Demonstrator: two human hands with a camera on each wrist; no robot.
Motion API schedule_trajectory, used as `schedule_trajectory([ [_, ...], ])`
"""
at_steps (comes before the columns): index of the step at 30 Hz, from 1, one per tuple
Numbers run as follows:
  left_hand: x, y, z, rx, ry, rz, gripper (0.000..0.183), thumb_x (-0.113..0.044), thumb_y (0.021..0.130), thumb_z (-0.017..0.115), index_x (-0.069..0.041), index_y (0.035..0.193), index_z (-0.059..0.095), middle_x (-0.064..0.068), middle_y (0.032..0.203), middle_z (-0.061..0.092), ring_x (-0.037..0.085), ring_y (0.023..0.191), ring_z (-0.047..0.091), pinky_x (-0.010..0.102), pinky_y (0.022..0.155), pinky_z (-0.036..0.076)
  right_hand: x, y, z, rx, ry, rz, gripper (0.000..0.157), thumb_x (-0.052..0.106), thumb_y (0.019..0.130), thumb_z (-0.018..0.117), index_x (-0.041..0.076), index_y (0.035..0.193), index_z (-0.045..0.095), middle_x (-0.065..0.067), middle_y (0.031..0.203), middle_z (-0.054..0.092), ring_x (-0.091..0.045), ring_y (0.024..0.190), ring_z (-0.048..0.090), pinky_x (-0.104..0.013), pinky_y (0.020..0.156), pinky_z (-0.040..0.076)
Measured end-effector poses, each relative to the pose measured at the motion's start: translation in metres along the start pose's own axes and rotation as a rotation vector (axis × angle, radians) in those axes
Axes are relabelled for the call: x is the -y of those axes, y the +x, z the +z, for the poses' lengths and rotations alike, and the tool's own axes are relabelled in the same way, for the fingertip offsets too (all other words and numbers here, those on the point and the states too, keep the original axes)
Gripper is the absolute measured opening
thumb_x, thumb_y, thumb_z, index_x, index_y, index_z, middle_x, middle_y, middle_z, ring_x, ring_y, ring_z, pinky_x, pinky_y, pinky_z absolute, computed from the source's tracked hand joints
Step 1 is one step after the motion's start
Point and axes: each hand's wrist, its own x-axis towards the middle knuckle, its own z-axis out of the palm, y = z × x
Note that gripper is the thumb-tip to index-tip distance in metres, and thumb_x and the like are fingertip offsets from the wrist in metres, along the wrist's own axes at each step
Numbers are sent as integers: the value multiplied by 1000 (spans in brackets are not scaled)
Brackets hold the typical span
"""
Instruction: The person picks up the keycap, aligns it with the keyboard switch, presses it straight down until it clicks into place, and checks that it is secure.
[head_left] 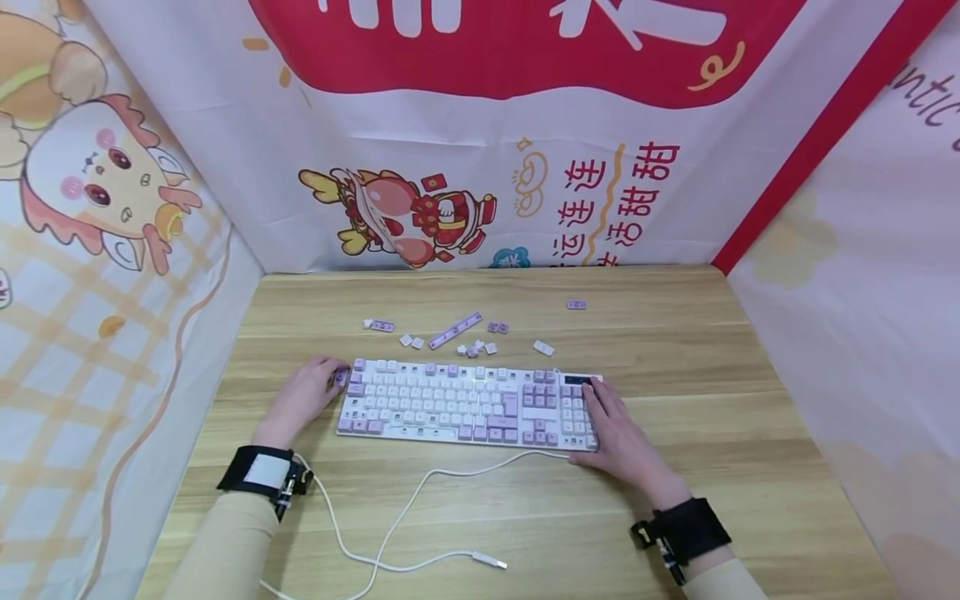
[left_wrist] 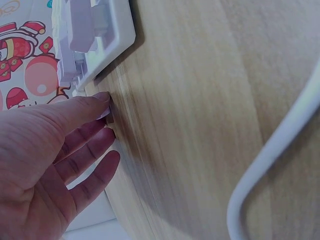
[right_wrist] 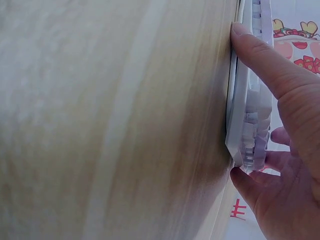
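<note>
A white and lilac keyboard (head_left: 442, 404) lies flat on the wooden table, with some key places in its top row lacking lilac or white caps. Just off its left end, my left hand (head_left: 303, 398) pinches a small purple keycap (head_left: 341, 378) between thumb and forefinger. Most of that keycap is hidden by the fingers in the left wrist view, where the other fingers of the left hand (left_wrist: 55, 155) are loosely bent. My right hand (head_left: 622, 437) grips the keyboard's right end, its thumb (right_wrist: 255, 47) against the near edge and its fingers reaching over the right side.
Behind the keyboard lie a long lilac spacebar (head_left: 455, 331), several loose white keycaps (head_left: 412, 342) and purple keycaps (head_left: 498, 327). A white cable (head_left: 420, 492) with a USB plug (head_left: 489, 560) loops across the near table. Printed cloth (head_left: 510, 167) hangs along the back and sides.
</note>
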Motion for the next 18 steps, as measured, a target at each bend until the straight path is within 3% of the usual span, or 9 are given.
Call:
schedule_trajectory([
  [18, 0, -2, 0, 0, -14, 9, 47, -7, 89, 71, 1, 133, 56, 32, 130, 57, 48, 118, 58, 61, 100, 48, -2, 0, 3, 0, -4, 1, 120, 51, 70, 86, -4, 155, 22, -27, 164, 16, -47, 151, 17, -56, 121, 28],
])
